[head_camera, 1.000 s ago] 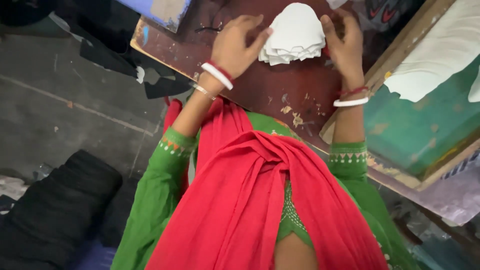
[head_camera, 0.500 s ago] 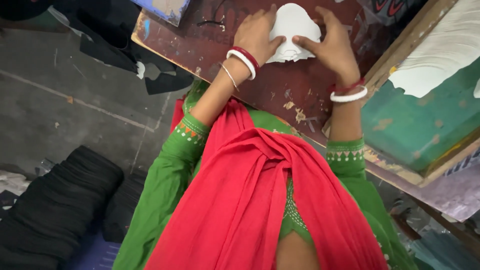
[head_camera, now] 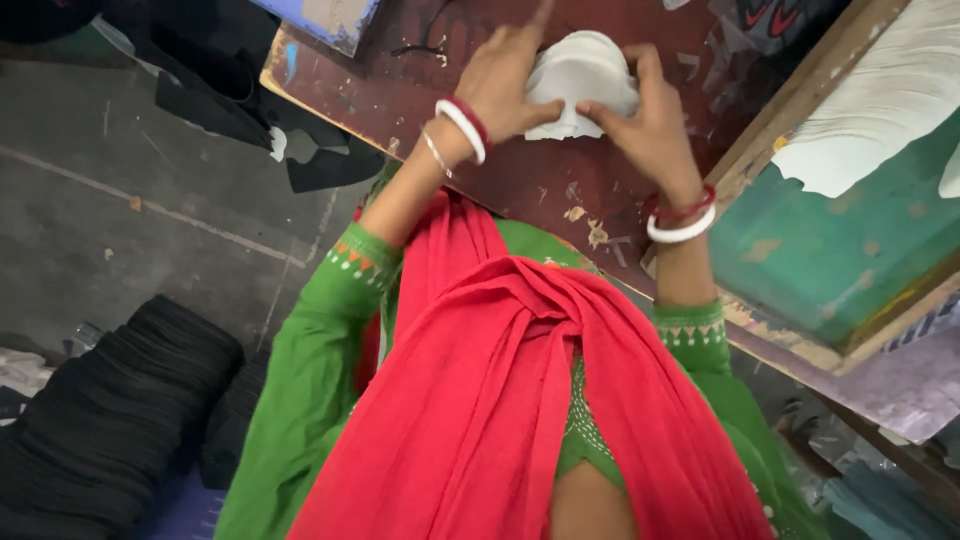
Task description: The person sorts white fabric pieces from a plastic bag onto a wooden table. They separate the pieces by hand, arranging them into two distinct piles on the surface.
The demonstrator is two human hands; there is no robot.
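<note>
A stack of white shaped fabric pieces (head_camera: 583, 78) rests on a worn dark red table (head_camera: 520, 180). My left hand (head_camera: 503, 85) grips the stack's left side, fingers curled over its edge. My right hand (head_camera: 645, 115) holds the right side, thumb pressed on top. Both wrists wear white and red bangles. The stack sits squeezed between both hands, close to my body. My green sleeves and a red scarf fill the lower middle of the view.
A green wooden box (head_camera: 850, 230) with white sheet material (head_camera: 880, 110) on it stands at the right. Black fabric piles (head_camera: 110, 400) lie on the grey floor at lower left. Dark scraps (head_camera: 220, 100) lie by the table's left edge.
Both hands have come together around the white stack and pulled it nearer to my body; a second ago they lay apart at its sides, flatter on the table.
</note>
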